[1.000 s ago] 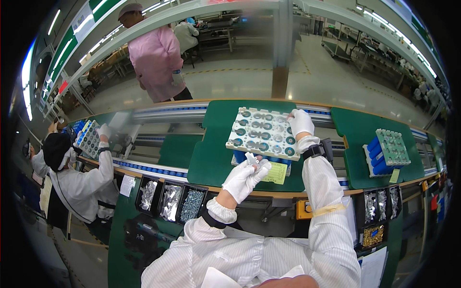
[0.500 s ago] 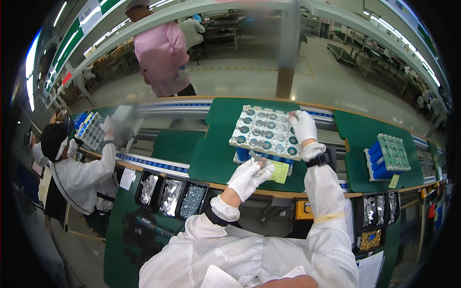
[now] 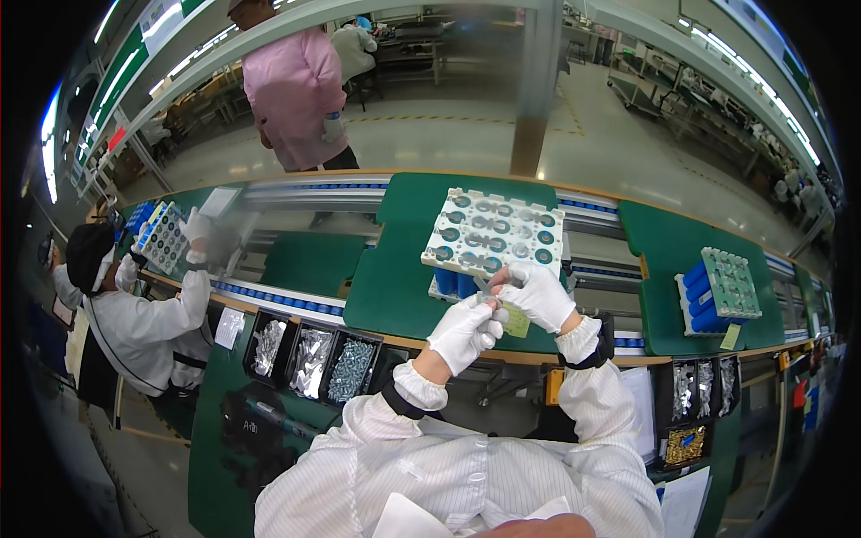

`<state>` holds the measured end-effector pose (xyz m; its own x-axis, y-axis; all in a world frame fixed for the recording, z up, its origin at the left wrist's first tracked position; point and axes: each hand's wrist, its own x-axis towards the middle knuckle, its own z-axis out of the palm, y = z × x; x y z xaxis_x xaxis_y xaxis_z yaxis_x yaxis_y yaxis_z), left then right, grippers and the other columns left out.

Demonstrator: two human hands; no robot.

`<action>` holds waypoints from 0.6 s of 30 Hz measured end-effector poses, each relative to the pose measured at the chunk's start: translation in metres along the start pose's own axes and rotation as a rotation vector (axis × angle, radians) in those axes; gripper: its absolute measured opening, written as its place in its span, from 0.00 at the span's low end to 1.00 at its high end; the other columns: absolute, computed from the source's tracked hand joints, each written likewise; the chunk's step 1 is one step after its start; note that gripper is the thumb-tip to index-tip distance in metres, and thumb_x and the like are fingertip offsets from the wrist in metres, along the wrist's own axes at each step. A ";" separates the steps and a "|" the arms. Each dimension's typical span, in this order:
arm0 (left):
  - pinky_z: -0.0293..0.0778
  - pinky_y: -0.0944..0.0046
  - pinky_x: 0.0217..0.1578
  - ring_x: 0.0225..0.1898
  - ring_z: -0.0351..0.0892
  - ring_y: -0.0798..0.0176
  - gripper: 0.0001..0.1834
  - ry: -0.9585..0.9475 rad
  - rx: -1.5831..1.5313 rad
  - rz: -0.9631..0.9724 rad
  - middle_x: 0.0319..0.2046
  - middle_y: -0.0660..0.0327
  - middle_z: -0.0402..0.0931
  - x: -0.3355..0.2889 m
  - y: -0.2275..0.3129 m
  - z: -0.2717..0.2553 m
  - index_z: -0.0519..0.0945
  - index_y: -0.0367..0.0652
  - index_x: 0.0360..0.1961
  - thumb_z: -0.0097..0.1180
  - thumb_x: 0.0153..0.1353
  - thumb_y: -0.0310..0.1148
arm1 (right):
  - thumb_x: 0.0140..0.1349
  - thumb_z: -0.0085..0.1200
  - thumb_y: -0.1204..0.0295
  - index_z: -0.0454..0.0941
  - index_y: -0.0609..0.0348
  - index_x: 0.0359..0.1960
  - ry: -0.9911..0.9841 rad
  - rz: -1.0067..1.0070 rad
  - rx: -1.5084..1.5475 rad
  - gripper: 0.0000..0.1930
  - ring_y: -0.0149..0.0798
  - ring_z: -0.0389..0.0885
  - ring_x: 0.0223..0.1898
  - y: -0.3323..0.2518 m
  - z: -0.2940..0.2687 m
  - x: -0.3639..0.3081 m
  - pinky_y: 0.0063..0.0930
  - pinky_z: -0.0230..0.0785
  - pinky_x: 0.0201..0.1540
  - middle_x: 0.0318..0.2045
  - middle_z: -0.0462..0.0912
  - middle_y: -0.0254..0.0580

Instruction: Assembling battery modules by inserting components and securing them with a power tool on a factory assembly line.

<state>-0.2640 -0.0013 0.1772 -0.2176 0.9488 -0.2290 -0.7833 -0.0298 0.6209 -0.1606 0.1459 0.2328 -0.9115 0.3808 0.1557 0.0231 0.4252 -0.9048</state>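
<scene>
A battery pack [image 3: 492, 231] stands in front of me on a green board [image 3: 377, 269]: blue cylindrical cells under a white plastic holder, with flat grey metal connector plates on its top. At its near edge my gloved left hand [image 3: 461, 335] is closed on small metal connector plates [image 3: 487, 289]. My gloved right hand [image 3: 538, 297] meets it there, thumb and fingers pinched at the same plates. The fingers hide most of these pieces, and I cannot tell how many there are. A yellow-green paper tag [image 3: 516, 323] hangs from the pack, partly behind my hands.
Black bins of metal plates [image 3: 313, 359] and screws [image 3: 353, 369] sit at left, near a power screwdriver [image 3: 280, 418]. More bins [image 3: 695, 390] stand at right. A second battery pack [image 3: 720, 291] rests on the right board. A co-worker [image 3: 143, 309] handles another pack at far left.
My right hand has left the pack's far right corner and come down to my left hand, at the metal plates. The left hand stays nearly in place. The view has shifted slightly.
</scene>
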 end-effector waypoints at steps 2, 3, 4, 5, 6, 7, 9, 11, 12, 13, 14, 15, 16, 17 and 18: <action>0.75 0.73 0.26 0.32 0.80 0.69 0.13 0.020 0.055 0.071 0.37 0.60 0.78 -0.001 0.000 0.004 0.70 0.42 0.51 0.50 0.67 0.30 | 0.56 0.57 0.72 0.81 0.61 0.36 0.074 0.006 -0.098 0.08 0.33 0.81 0.34 -0.001 -0.005 0.006 0.26 0.72 0.40 0.31 0.83 0.41; 0.77 0.70 0.30 0.35 0.80 0.66 0.14 0.040 0.011 0.086 0.39 0.58 0.77 0.000 0.000 0.005 0.69 0.39 0.52 0.48 0.67 0.28 | 0.56 0.57 0.71 0.81 0.61 0.36 0.112 0.008 -0.146 0.08 0.35 0.81 0.33 -0.003 -0.010 0.010 0.27 0.72 0.40 0.31 0.83 0.42; 0.79 0.68 0.34 0.38 0.80 0.63 0.15 0.061 -0.033 0.103 0.42 0.55 0.76 0.001 0.000 0.006 0.68 0.37 0.53 0.46 0.67 0.26 | 0.57 0.56 0.67 0.80 0.60 0.35 0.205 -0.010 -0.171 0.10 0.39 0.81 0.32 0.017 -0.020 0.022 0.29 0.72 0.39 0.30 0.82 0.46; 0.81 0.66 0.38 0.42 0.80 0.60 0.16 0.088 -0.081 0.115 0.45 0.53 0.75 0.001 -0.002 0.004 0.66 0.34 0.55 0.44 0.67 0.25 | 0.59 0.53 0.68 0.80 0.59 0.36 0.292 -0.001 -0.289 0.09 0.41 0.81 0.33 0.016 -0.030 0.031 0.29 0.72 0.39 0.30 0.82 0.48; 0.80 0.63 0.43 0.45 0.79 0.57 0.17 0.075 -0.120 0.118 0.47 0.50 0.73 0.000 -0.002 0.007 0.64 0.32 0.56 0.42 0.66 0.23 | 0.60 0.53 0.68 0.79 0.59 0.38 0.400 0.013 -0.329 0.09 0.43 0.82 0.34 0.025 -0.041 0.041 0.30 0.72 0.39 0.31 0.82 0.50; 0.79 0.60 0.48 0.49 0.77 0.53 0.18 0.063 -0.158 0.120 0.50 0.47 0.71 -0.001 -0.002 0.009 0.63 0.30 0.57 0.41 0.66 0.21 | 0.61 0.53 0.69 0.78 0.58 0.39 0.456 0.074 -0.384 0.09 0.47 0.82 0.36 0.034 -0.051 0.046 0.34 0.73 0.40 0.33 0.83 0.51; 0.77 0.57 0.55 0.54 0.74 0.49 0.19 0.030 -0.181 0.133 0.53 0.43 0.68 -0.002 -0.001 0.016 0.60 0.27 0.58 0.39 0.66 0.19 | 0.62 0.52 0.69 0.79 0.55 0.39 0.453 0.171 -0.538 0.07 0.53 0.81 0.40 0.055 -0.070 0.059 0.38 0.73 0.41 0.37 0.83 0.51; 0.74 0.56 0.59 0.57 0.71 0.46 0.20 0.010 -0.155 0.155 0.54 0.41 0.65 -0.006 -0.001 0.017 0.59 0.25 0.59 0.38 0.65 0.18 | 0.61 0.52 0.69 0.80 0.54 0.38 0.420 0.215 -0.633 0.07 0.53 0.81 0.41 0.059 -0.072 0.063 0.40 0.74 0.43 0.39 0.83 0.51; 0.74 0.56 0.59 0.57 0.71 0.46 0.20 0.010 -0.152 0.154 0.54 0.41 0.66 -0.006 0.000 0.016 0.59 0.25 0.59 0.39 0.65 0.18 | 0.61 0.52 0.68 0.80 0.53 0.37 0.413 0.224 -0.686 0.07 0.53 0.81 0.41 0.056 -0.067 0.064 0.40 0.74 0.43 0.39 0.82 0.51; 0.74 0.57 0.58 0.57 0.71 0.46 0.20 0.010 -0.149 0.153 0.54 0.42 0.66 -0.006 0.001 0.015 0.59 0.25 0.59 0.39 0.65 0.18 | 0.61 0.52 0.68 0.81 0.53 0.37 0.406 0.232 -0.740 0.08 0.52 0.81 0.42 0.053 -0.062 0.066 0.41 0.74 0.44 0.39 0.82 0.50; 0.75 0.58 0.58 0.57 0.72 0.46 0.21 0.006 -0.146 0.146 0.54 0.42 0.66 -0.005 0.001 0.014 0.59 0.26 0.59 0.39 0.65 0.18 | 0.60 0.52 0.68 0.81 0.53 0.36 0.436 0.216 -0.780 0.08 0.53 0.81 0.42 0.053 -0.059 0.066 0.41 0.74 0.44 0.39 0.82 0.50; 0.75 0.59 0.58 0.57 0.72 0.46 0.21 0.015 -0.139 0.141 0.54 0.42 0.66 -0.005 0.001 0.014 0.59 0.26 0.59 0.40 0.65 0.18 | 0.59 0.52 0.69 0.81 0.53 0.36 0.466 0.200 -0.819 0.07 0.53 0.80 0.42 0.054 -0.055 0.067 0.41 0.73 0.45 0.38 0.82 0.50; 0.76 0.60 0.57 0.57 0.72 0.46 0.21 0.024 -0.130 0.137 0.54 0.43 0.66 -0.005 0.002 0.014 0.59 0.26 0.59 0.41 0.65 0.18 | 0.57 0.52 0.69 0.81 0.53 0.35 0.497 0.183 -0.859 0.07 0.53 0.79 0.42 0.056 -0.052 0.068 0.42 0.73 0.45 0.37 0.82 0.50; 0.76 0.60 0.57 0.57 0.73 0.46 0.21 0.033 -0.122 0.131 0.54 0.43 0.66 -0.005 0.002 0.014 0.59 0.26 0.59 0.41 0.65 0.19 | 0.55 0.54 0.68 0.82 0.51 0.35 0.509 0.185 -0.859 0.08 0.53 0.79 0.42 0.057 -0.051 0.069 0.42 0.73 0.45 0.37 0.82 0.48; 0.77 0.61 0.56 0.56 0.73 0.47 0.21 0.044 -0.124 0.131 0.54 0.43 0.66 -0.005 0.002 0.016 0.59 0.26 0.60 0.42 0.66 0.19 | 0.55 0.54 0.68 0.83 0.51 0.35 0.499 0.199 -0.859 0.08 0.52 0.79 0.42 0.057 -0.051 0.070 0.42 0.73 0.45 0.38 0.82 0.48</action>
<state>-0.2554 -0.0011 0.1918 -0.3456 0.9197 -0.1864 -0.8120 -0.1935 0.5506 -0.2018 0.2385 0.2119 -0.5879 0.7249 0.3591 0.6225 0.6889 -0.3714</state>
